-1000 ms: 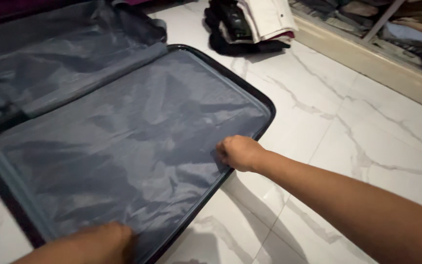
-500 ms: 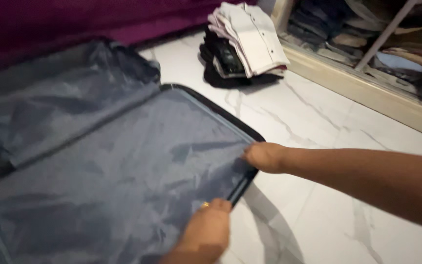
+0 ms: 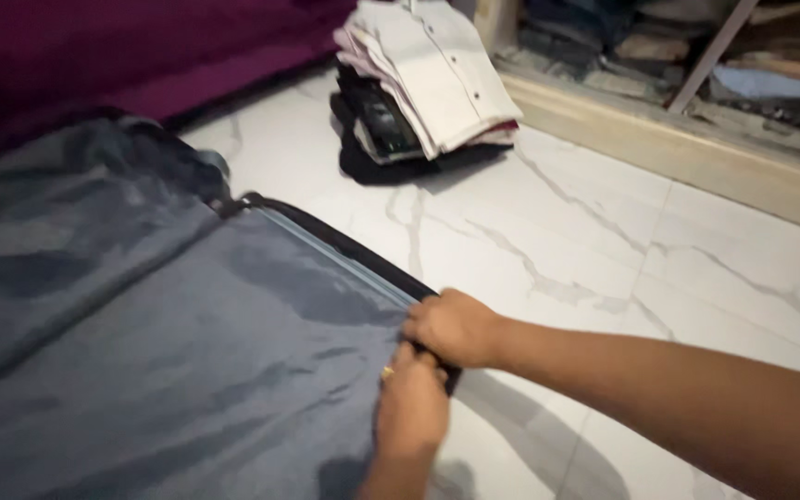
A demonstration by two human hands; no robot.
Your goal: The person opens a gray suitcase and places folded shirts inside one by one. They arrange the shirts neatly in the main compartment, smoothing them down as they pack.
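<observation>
While the open suitcase [image 3: 344, 248] lies flat on the white marble floor [image 3: 604, 231], both hands meet at its near right corner. The right hand [image 3: 454, 326] is curled shut, knuckles up, pinching the grey lining [image 3: 187, 352] right at the black rim. The left hand [image 3: 411, 407], with a gold ring on one finger, sits just below and touching it, fingers bent onto the same bit of fabric. Off past the suitcase's far edge sits a stack of folded clothes [image 3: 423, 83], white shirt on top.
</observation>
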